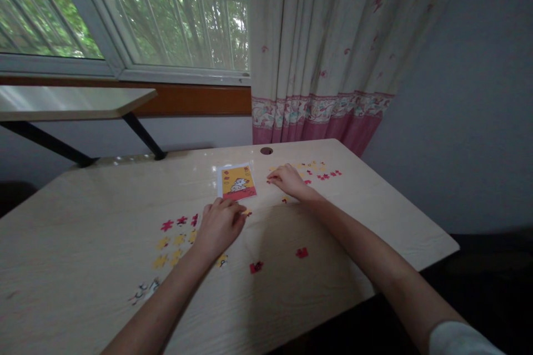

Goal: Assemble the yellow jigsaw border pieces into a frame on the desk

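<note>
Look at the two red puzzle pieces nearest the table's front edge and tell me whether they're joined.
No, the dark-marked red piece and the other red piece lie apart, with tabletop showing between them.

Red and yellow are shared by the pieces [302, 253] and the card [231, 177].
On the card, a white animal with dark markings is set against yellow, above a red band, within a pale border. Some pieces are coloured mostly red or yellow; others are marked with white and dark lines. The desk [333, 299] is finished in pale wood grain. The cream curtain [308, 28] is sprigged with pink and banded with flowers above deep pink.
</note>
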`<state>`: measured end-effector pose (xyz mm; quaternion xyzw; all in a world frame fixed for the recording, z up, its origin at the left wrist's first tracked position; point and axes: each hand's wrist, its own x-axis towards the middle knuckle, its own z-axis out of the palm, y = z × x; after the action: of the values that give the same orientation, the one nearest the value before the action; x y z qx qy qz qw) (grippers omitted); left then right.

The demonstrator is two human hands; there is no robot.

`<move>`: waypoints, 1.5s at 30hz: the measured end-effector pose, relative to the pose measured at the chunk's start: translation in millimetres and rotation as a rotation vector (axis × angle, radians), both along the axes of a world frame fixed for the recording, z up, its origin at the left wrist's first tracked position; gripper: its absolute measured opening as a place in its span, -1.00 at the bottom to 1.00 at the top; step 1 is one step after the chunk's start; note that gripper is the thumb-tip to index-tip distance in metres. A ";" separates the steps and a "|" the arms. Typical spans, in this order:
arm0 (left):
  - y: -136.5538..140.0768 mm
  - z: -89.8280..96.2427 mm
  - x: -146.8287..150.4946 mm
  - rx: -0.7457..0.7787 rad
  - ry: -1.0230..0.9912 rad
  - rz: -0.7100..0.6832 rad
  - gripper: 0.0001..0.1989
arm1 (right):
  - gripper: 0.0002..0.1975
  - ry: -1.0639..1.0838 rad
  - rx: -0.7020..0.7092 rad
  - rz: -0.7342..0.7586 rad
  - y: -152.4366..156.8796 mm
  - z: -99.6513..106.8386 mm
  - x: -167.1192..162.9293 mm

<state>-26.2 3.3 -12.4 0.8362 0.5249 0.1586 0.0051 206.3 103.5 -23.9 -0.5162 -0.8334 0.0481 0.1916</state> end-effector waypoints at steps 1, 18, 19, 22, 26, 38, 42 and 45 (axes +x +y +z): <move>0.1 0.6 0.3 -0.019 0.013 0.010 -0.75 | -0.78 0.029 0.020 -0.013 0.8 0.8 5.0; 2.8 -0.5 -2.7 -0.062 0.013 0.015 -0.76 | -0.75 0.224 0.028 -0.634 13.1 -10.0 164.7; 2.9 -0.3 -2.7 -0.066 0.014 0.014 -0.76 | -0.75 0.215 0.022 -0.627 14.6 -9.6 161.6; 3.1 0.5 -2.7 -0.076 0.018 0.011 -0.75 | -0.75 0.158 0.000 -0.583 20.4 -6.0 147.0; 2.9 1.2 -2.2 -0.075 0.020 0.013 -0.75 | -0.76 0.045 -0.029 -0.485 23.3 -1.2 124.1; 2.9 -0.4 -2.0 -0.072 0.016 0.006 -0.76 | -0.77 -0.119 -0.173 -0.461 40.1 4.1 107.9; 2.5 0.7 -1.2 -0.079 0.017 0.009 -0.77 | -0.81 -0.131 -0.210 -0.467 45.6 7.4 106.6; 2.1 0.9 -1.0 -0.072 0.016 0.008 -0.77 | -0.81 -0.139 -0.244 -0.470 46.9 9.6 104.7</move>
<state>-27.1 5.5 -11.5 0.8346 0.5337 0.1329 0.0305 311.0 150.5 -14.3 -0.7166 -0.6901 0.0668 0.0762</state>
